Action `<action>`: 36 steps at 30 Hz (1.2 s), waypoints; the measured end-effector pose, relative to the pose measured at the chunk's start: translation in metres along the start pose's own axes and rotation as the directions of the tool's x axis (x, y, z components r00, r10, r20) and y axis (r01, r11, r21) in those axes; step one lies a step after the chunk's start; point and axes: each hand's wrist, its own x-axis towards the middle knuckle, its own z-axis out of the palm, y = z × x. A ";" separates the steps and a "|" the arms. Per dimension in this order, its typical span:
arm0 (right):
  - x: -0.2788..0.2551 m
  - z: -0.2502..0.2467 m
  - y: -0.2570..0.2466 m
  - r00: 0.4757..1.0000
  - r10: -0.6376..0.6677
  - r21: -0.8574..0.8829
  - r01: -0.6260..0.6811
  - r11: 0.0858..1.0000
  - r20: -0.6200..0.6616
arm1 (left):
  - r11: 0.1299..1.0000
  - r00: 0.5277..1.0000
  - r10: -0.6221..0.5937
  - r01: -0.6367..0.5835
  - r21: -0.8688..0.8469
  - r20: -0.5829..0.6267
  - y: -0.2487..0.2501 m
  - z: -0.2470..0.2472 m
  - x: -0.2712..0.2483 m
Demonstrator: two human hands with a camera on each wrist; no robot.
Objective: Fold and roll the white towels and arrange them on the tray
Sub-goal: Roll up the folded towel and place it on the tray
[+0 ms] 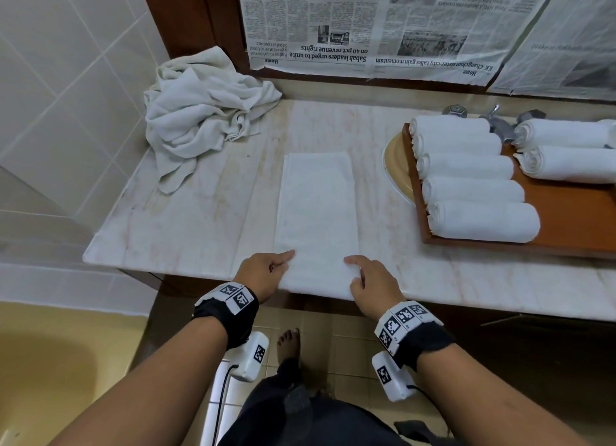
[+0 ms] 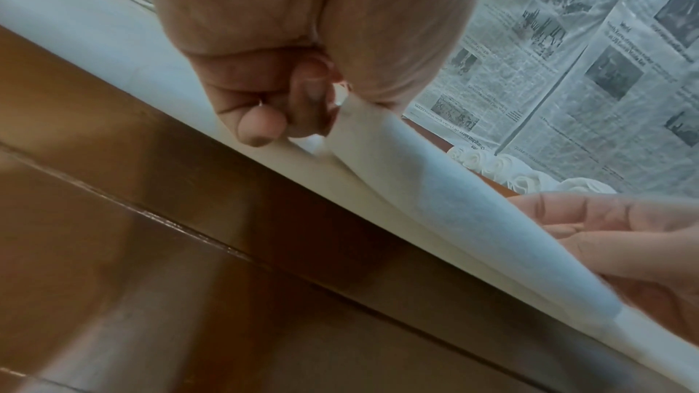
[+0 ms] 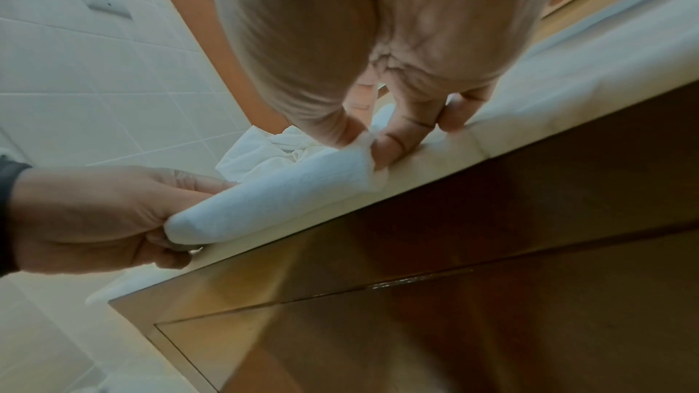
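Head view: a folded white towel point(image 1: 316, 219) lies as a long strip on the marble counter point(image 1: 186, 219), its near end at the counter's front edge. The left hand point(image 1: 263, 272) holds the near left corner and the right hand point(image 1: 370, 279) the near right corner, each with the forefinger laid out on the cloth. To the right a wooden tray point(image 1: 566, 219) carries seven rolled towels point(image 1: 473, 192), five in one row and two beyond. A heap of unfolded towels point(image 1: 203, 125) sits at the back left, under taped newspaper point(image 1: 366, 25)

Left wrist view: the thumb and curled fingers point(image 2: 261, 127) of the left hand pinch the towel's corner, and the near edge is lifted off the counter as a thin, limp sheet

Right wrist view: the right hand's fingertips point(image 3: 386, 145) pinch the other corner, and the near end already curls into a small soft roll between the two hands

The cloth looks light, soft and floppy, plain white with a fine nap. It should roll easily but slacken or skew if one side leads, so I would keep hold of both near corners and roll evenly, pressing down for a tight core
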 end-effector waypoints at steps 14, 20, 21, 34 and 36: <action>-0.020 0.021 0.000 0.941 -0.295 -0.437 0.339 0.833 0.169 | 0.680 0.927 0.299 -0.375 0.630 0.228 0.010 0.020 -0.029; -0.018 0.025 0.006 0.944 -0.254 -0.524 0.328 0.786 0.210 | 0.586 0.935 0.252 -0.352 0.730 0.248 -0.016 0.027 -0.032; -0.019 0.026 0.006 0.946 -0.243 -0.527 0.320 0.787 0.212 | 0.594 0.941 0.236 -0.336 0.731 0.241 -0.017 0.026 -0.031; 0.009 0.015 -0.012 0.951 -0.181 -0.499 0.286 0.818 0.249 | 0.653 0.947 0.137 -0.308 0.692 0.291 -0.002 0.006 0.008; 0.005 0.019 -0.008 0.952 -0.185 -0.513 0.288 0.809 0.243 | 0.661 0.947 0.142 -0.307 0.684 0.288 -0.008 0.008 0.004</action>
